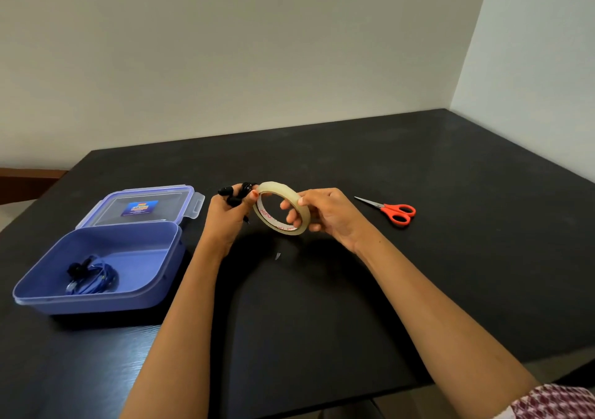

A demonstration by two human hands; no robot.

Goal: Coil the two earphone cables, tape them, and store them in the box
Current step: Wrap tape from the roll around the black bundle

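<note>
My left hand (225, 219) grips a coiled black earphone cable (240, 193), its earbuds sticking out above my fingers. One left fingertip touches the rim of a clear tape roll (283, 207), which my right hand (325, 215) holds tilted above the table. The open blue box (154, 277) sits at the left with a coiled blue earphone cable (93, 277) lying inside it. Its clear lid (145, 207) is folded back behind it.
Orange-handled scissors (391, 212) lie on the black table (450, 273) to the right of my hands. A tiny scrap of tape (277, 255) lies on the table below the roll. Walls close off the back and right sides.
</note>
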